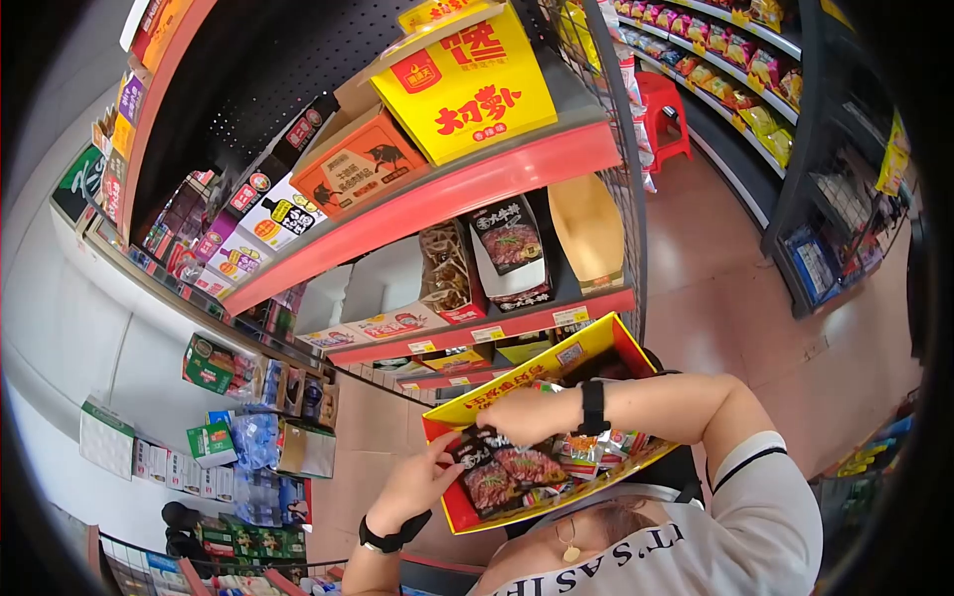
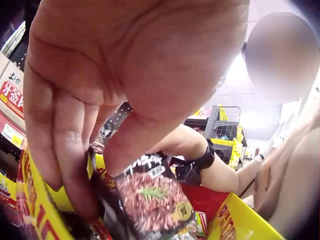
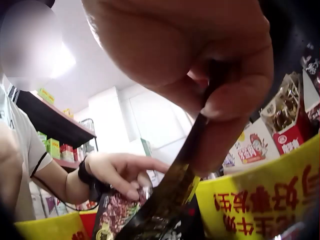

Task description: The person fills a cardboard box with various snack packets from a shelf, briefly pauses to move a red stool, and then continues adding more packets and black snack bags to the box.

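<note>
A yellow and red cardboard box (image 1: pixel 606 343) is held against the person's front in the head view. Inside it lie black snack packets (image 1: pixel 492 485) with a meat picture, beside colourful small packets (image 1: pixel 596 459). At the box's left end, the left hand (image 1: pixel 412 489) pinches a black meat-picture packet (image 2: pixel 155 200) between thumb and fingers. The right hand (image 1: pixel 527 412) reaches over the far wall; in the right wrist view its thumb and fingers pinch the edge of a dark packet (image 3: pixel 167 192). Both wrists wear black bands.
Just beyond the box, a shelf rack (image 1: pixel 427 253) holds open cartons, including a white carton of black meat-picture packets (image 1: pixel 509 238). A red stool (image 1: pixel 664 119) stands in the aisle at right, near curved snack shelves (image 1: pixel 730 60). Stacked cartons and bottles (image 1: pixel 256 442) stand on the left.
</note>
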Demonstrator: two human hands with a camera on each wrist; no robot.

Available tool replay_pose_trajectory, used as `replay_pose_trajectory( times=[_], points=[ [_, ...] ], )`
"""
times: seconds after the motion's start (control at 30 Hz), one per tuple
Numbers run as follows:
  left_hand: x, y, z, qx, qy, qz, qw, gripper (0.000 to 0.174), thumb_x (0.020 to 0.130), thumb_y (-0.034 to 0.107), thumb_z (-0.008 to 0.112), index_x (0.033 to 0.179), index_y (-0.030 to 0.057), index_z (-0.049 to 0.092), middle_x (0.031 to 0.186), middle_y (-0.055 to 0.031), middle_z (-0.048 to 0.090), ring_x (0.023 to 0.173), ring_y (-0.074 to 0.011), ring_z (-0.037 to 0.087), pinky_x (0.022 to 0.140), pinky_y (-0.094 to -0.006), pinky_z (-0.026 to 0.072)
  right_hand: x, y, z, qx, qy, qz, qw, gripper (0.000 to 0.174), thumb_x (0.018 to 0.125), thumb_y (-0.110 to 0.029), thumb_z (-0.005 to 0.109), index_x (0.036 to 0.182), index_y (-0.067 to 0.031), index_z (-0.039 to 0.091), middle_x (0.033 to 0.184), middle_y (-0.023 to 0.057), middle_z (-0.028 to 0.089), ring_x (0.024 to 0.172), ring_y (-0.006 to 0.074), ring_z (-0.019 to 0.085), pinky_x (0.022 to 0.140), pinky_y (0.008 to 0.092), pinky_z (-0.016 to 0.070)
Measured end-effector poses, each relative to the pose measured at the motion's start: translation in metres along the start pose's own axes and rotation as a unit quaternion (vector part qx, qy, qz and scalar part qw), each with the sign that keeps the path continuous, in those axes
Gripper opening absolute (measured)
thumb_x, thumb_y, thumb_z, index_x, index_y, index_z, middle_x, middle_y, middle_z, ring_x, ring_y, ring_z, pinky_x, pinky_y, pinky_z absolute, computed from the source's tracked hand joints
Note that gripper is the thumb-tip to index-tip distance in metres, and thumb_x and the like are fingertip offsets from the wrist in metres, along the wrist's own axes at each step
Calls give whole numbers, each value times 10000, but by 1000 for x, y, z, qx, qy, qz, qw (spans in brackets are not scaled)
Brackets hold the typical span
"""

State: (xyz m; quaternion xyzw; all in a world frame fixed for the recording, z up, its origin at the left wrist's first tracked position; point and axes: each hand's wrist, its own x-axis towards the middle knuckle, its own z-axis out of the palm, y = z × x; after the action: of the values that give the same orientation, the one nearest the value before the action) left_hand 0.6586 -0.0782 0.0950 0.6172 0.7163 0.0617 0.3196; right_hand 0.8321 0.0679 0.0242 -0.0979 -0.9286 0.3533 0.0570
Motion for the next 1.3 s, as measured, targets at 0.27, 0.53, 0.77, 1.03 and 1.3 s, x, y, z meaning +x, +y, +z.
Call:
replay_pose_trajectory(
  times=[0.27,0.53,0.77,1.03,1.3],
  points=[
    [30,11,-39,59,128,44,989,398,814,248,640,1174,92,572,909,-104,660,751,-230,651,659,-321,507,1,3,5,-99,102,-22,990,127,710,-47,555,811,12,605,770,210,626,741,373,623,646,453,489],
    [151,51,-95,-10,205,189,960,399,810,135,641,1183,27,551,1064,-147,607,961,-204,596,779,-304,487,7,9,-15,-45,320,-26,946,109,797,-144,577,749,-48,594,671,154,609,651,333,610,585,433,473],
    [285,80,-94,182,325,202,906,539,783,230,663,1258,64,470,1188,-206,532,1111,-355,509,889,-409,446,10,29,-33,1,456,-11,890,128,818,-167,576,745,-62,571,655,142,597,627,334,595,566,440,460],
    [310,106,-79,217,373,96,897,519,749,329,685,1180,90,523,1163,-165,554,1080,-334,526,909,-416,409,6,40,-38,7,463,8,886,125,814,-160,569,748,-54,568,659,151,594,632,344,592,564,443,457],
    [302,97,-68,163,406,248,864,204,767,200,670,939,90,678,874,-115,670,868,-272,626,783,-385,468,6,40,-42,32,469,32,882,130,804,-152,574,720,-54,587,650,159,594,629,348,596,571,450,461]
  ],
)
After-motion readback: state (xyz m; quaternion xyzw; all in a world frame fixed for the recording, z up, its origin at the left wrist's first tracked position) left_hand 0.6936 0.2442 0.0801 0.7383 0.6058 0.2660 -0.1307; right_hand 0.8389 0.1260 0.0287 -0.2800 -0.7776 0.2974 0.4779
